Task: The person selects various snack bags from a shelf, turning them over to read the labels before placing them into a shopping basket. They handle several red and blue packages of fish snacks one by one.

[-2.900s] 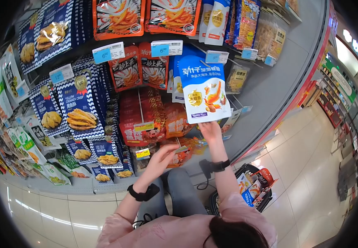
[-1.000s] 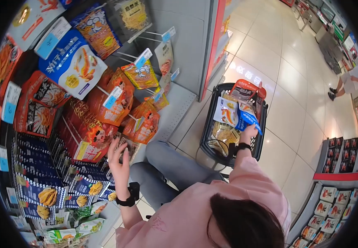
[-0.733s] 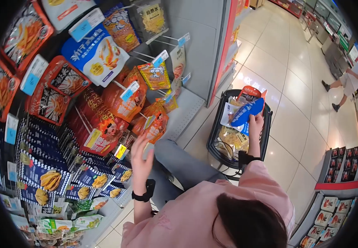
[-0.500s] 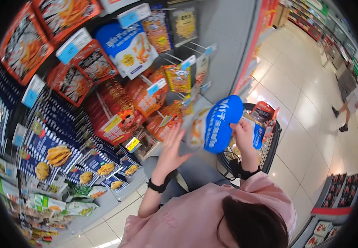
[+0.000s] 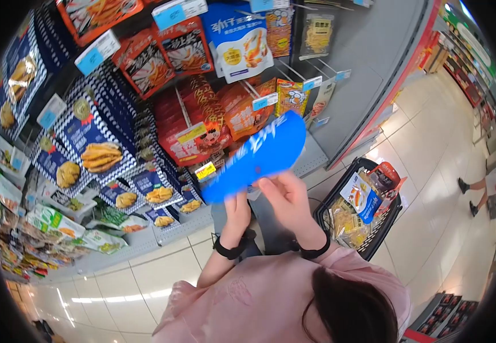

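Note:
A blue snack bag (image 5: 259,157), its lower left end smeared by motion, is tilted in front of the shelf. My right hand (image 5: 285,197) pinches its lower edge between thumb and fingers. Just left of it, my left hand (image 5: 237,216) comes up under the bag, with its fingers hidden behind it. A like blue and white bag (image 5: 239,43) hangs on the rack above. Red snack bags (image 5: 193,126) and orange ones (image 5: 245,108) hang right behind the held bag.
To my right a black shopping basket (image 5: 395,220) stands on the tiled floor, holding a blue and white bag (image 5: 362,197), a red pack (image 5: 386,178) and clear packs. Navy snack bags (image 5: 96,148) fill the shelf at left. A person's legs (image 5: 477,194) show far right.
The blue bag has moved left, away from the basket, and is more tilted, carried by my right hand. My left hand, spread open before, is now at the bag. The view has shifted.

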### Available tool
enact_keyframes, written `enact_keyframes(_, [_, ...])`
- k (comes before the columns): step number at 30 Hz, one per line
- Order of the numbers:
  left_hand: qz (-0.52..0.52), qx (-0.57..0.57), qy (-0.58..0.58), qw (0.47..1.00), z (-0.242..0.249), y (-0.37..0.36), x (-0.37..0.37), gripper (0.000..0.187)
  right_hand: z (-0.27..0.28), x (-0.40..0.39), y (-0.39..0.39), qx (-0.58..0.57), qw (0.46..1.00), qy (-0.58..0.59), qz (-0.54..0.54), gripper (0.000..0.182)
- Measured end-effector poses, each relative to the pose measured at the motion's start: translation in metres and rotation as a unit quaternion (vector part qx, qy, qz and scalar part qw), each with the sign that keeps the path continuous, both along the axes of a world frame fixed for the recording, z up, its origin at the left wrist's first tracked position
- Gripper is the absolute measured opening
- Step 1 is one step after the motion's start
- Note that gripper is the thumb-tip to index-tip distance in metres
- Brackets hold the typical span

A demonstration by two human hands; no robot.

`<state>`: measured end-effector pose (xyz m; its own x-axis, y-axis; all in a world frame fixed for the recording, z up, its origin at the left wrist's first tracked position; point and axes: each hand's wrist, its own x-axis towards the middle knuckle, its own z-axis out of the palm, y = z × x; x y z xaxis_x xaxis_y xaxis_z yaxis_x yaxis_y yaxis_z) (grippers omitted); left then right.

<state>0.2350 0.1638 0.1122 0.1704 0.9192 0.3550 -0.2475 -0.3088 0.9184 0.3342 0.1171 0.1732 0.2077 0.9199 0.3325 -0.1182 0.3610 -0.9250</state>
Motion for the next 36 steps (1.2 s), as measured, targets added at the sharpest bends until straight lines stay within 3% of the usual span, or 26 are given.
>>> enact_keyframes(1, [0.014,-0.03,0.006,0.999,0.005,0.003,-0.004,0.028,0.017,0.0,0.002,0.058,0.998,0.02,0.013,0.014])
enact_keyframes(4, [0.006,-0.078,-0.038,0.996,0.002,0.021,-0.018,0.028,0.0,0.027,-0.001,0.071,0.981,-0.15,-0.099,0.018])
enact_keyframes(5, [0.019,-0.094,-0.062,0.994,0.004,0.023,-0.023,0.028,0.001,0.031,-0.002,0.068,0.98,-0.167,-0.082,0.018])
enact_keyframes(7, [0.03,-0.12,-0.115,0.986,0.014,0.024,-0.034,0.029,0.001,0.037,-0.009,0.049,0.914,-0.311,-0.255,0.036])
enact_keyframes(8, [0.025,-0.132,-0.136,0.982,0.021,0.022,-0.042,0.031,-0.003,0.039,-0.014,0.045,0.915,-0.324,-0.234,0.036])
enact_keyframes(10, [0.02,-0.14,-0.182,0.973,0.031,0.021,-0.051,0.029,-0.01,0.043,-0.017,-0.019,0.992,-0.102,-0.074,0.05])
enact_keyframes(11, [0.023,-0.14,-0.185,0.972,0.036,0.019,-0.052,0.029,-0.005,0.042,-0.021,-0.043,0.997,-0.066,-0.021,0.052])
enact_keyframes(14, [0.001,-0.167,-0.204,0.965,0.045,0.013,-0.057,0.029,-0.014,0.035,-0.032,-0.1,0.994,-0.036,-0.002,0.048])
enact_keyframes(19, [-0.039,-0.231,-0.235,0.943,0.056,0.008,-0.063,0.028,-0.029,0.034,-0.035,-0.132,0.991,0.001,0.0,0.026])
enact_keyframes(36, [-0.035,-0.225,-0.169,0.959,0.064,0.004,-0.062,0.037,-0.032,0.028,-0.033,-0.112,0.992,0.064,0.0,0.029])
